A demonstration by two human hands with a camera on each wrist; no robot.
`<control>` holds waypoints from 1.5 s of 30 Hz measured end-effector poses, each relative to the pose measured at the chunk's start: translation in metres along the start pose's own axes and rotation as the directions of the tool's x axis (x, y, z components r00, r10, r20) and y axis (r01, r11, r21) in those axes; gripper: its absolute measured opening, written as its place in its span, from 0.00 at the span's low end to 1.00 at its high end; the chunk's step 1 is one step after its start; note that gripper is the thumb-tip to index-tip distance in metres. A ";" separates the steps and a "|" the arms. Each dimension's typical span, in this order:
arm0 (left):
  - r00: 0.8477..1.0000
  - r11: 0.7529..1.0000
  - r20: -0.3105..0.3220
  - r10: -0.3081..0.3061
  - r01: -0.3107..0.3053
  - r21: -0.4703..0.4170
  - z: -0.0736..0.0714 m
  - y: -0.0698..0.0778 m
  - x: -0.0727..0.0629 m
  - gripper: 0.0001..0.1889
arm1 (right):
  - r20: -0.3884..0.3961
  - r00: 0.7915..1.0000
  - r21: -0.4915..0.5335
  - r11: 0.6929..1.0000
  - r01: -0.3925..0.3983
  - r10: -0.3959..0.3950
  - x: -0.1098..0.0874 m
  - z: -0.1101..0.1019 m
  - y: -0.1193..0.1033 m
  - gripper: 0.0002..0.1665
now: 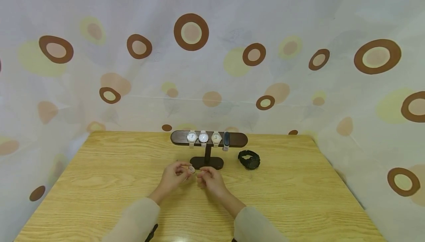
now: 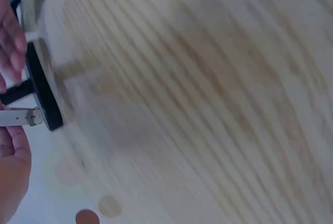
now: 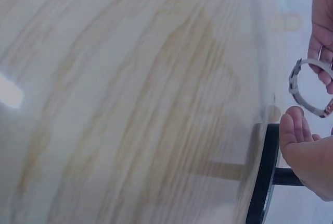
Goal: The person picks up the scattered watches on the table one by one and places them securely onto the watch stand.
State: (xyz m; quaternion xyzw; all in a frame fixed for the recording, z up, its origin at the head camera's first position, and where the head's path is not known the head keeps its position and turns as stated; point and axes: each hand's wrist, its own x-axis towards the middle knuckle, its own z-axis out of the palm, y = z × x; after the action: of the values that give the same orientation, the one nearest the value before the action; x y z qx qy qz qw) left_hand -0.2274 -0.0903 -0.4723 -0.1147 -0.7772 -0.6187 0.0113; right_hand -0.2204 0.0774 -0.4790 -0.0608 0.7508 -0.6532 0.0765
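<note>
My left hand (image 1: 174, 177) pinches a wristwatch (image 1: 191, 169) with a pale strap, just in front of the display stand's base. In the right wrist view the strap (image 3: 301, 96) bends into a loop; the left wrist view shows its buckle end (image 2: 35, 116) sticking out past the fingers. Close beside it, my right hand (image 1: 213, 182) has its fingers loosely bent, and the right wrist view shows its fingertips (image 3: 294, 112) just short of the loop with nothing in them. The dark watch stand (image 1: 180, 136) rises directly behind both hands.
Across the stand's bar sit several light-strapped watches, one of them a white-faced watch (image 1: 203, 137), plus a fitness band (image 1: 227, 139) with a dark screen. A black watch (image 1: 253, 162) lies on the wooden table (image 1: 299, 190) to the right. Patterned cloth (image 1: 212, 76) hangs behind.
</note>
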 end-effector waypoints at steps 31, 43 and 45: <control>0.985 0.951 -0.037 0.167 -0.152 0.268 0.027 0.002 -0.010 0.19 | -0.087 0.996 0.109 0.994 0.013 -0.004 0.003 -0.011 -0.019 0.15; 0.842 0.629 0.145 0.519 -0.492 0.602 0.018 0.007 -0.004 0.27 | -0.049 0.998 0.092 0.995 0.044 -0.039 0.001 -0.011 -0.023 0.15; 0.851 0.629 0.164 0.499 -0.486 0.607 0.017 0.008 -0.002 0.26 | -0.039 0.998 0.086 0.995 0.053 -0.050 0.001 -0.012 -0.024 0.15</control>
State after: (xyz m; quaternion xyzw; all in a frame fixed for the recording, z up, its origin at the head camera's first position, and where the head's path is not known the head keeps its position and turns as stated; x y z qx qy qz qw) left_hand -0.2216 -0.0729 -0.4693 -0.3058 -0.8761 -0.2972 0.2249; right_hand -0.2234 0.0856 -0.4541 -0.0647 0.7212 -0.6880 0.0486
